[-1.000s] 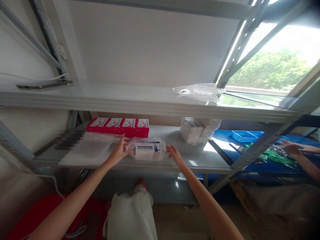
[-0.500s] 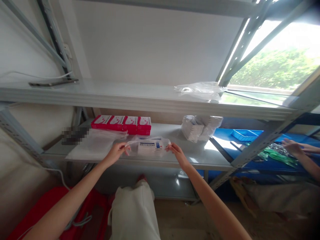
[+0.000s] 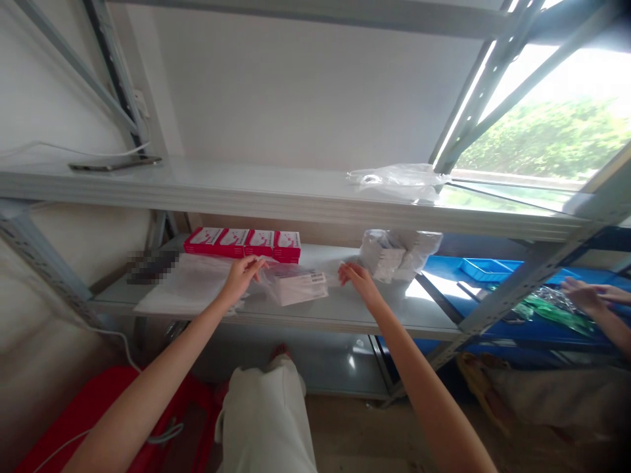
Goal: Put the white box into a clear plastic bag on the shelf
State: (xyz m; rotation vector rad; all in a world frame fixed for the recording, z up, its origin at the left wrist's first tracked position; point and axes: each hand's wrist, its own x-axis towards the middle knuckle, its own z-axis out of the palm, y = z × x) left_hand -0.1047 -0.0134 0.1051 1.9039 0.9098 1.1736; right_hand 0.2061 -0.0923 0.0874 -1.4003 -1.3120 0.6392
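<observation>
Bag with a white box inside is the thing in hand, a clear plastic one, sitting on the lower shelf roughly in the middle, just in front of the red boxes. Left hand has the bag's left edge pinched between thumb and fingers, so it's closed on the plastic. Right hand is at the bag's right edge, fingers curled in narrow and looks like it's gripping the plastic there too, though it's a bit blurry so I can't swear the fingertips are fully shut on it. The box in the bag lies tilted, label side up, with its near end on the shelf.

Around it: a flat stack of clear sleeves to the left of the bag, under the left wrist. The red boxes are four in a row at the far side of the shelf, touching each other. To the right, a bundle of white packs in plastic, near the right hand but not touching it. Up on the upper shelf there's a crumpled clear bag on the right and a phone with a cable on the left. Far right, someone else's hand is over a blue table with a blue tray.
</observation>
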